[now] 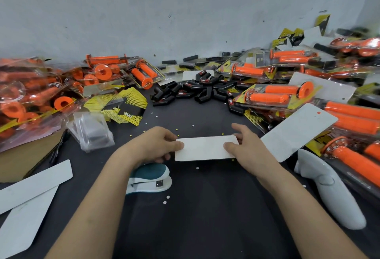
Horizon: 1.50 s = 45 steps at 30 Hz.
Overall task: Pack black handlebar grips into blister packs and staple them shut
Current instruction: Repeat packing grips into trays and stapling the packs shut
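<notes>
Head view: empty clear blister pack [90,133] lies left of white card [205,148]. Left hand [156,145] pinches card's left end; stapler [153,182] sits just below-left of card. Black grips [197,90] heaped beyond card, loose. Right hand [246,147] pinches right end. Judged: packing, stapling remain.

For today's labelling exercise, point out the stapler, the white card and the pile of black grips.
stapler [153,171], head view, teal top cover
white card [205,148], head view, its bare middle
pile of black grips [197,90], head view, a grip at its centre
</notes>
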Motion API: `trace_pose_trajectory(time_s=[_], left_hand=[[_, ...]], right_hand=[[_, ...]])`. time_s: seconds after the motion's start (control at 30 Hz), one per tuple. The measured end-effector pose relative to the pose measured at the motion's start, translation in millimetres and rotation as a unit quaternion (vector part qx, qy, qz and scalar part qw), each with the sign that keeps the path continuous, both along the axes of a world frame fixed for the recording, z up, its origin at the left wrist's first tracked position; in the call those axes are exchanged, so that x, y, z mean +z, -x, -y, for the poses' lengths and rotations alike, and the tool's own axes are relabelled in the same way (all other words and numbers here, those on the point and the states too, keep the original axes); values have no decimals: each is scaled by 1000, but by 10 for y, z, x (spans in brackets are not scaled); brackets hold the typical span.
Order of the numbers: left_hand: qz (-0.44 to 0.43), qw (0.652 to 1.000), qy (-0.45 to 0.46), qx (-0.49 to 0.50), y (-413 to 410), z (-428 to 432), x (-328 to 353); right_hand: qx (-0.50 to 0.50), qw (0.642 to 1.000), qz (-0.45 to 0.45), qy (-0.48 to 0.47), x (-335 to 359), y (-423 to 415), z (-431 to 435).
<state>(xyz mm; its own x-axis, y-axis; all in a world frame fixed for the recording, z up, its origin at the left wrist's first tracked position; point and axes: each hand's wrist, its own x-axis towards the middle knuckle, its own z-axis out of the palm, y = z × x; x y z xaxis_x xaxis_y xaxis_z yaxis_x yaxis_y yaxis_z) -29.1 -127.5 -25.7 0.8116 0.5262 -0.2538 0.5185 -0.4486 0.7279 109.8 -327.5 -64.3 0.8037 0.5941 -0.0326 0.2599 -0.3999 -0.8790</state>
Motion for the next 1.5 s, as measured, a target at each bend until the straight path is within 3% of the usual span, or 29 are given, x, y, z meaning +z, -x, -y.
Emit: trace_pose_trajectory(time_s=[0.37,0.5,0.77,0.87,0.93,1.1,1.33,1.43,1.5], left_hand=[[69,984,149,70,110,-52,-19],[71,975,167,126,271,-219,9],[-96,982,-58,150,440,-491,105],[-153,946,-269,100,208,-531,188],[-141,921,-357,66,-112,-553,269],[-148,903,-404,20,-1082,-685,274],[-162,897,-393,121,-1465,-1118,72],[-124,890,-419,128,-1422,-1234,33],[-42,902,-399,157,-1381,-1195,113]], right_hand=[[-49,996,-58,-48,-17,-54,-37],[-81,996,-17,-42,19,-114,-11],[-69,996,48,34,165,-179,-9],[-56,995,53,61,213,-216,-13],[-45,995,56,68,234,-223,-23],[-34,996,42,66,245,-286,-65],[-45,998,9,49,195,-405,-68],[-40,998,15,51,185,-436,-69],[-36,998,21,54,199,-440,-63]])
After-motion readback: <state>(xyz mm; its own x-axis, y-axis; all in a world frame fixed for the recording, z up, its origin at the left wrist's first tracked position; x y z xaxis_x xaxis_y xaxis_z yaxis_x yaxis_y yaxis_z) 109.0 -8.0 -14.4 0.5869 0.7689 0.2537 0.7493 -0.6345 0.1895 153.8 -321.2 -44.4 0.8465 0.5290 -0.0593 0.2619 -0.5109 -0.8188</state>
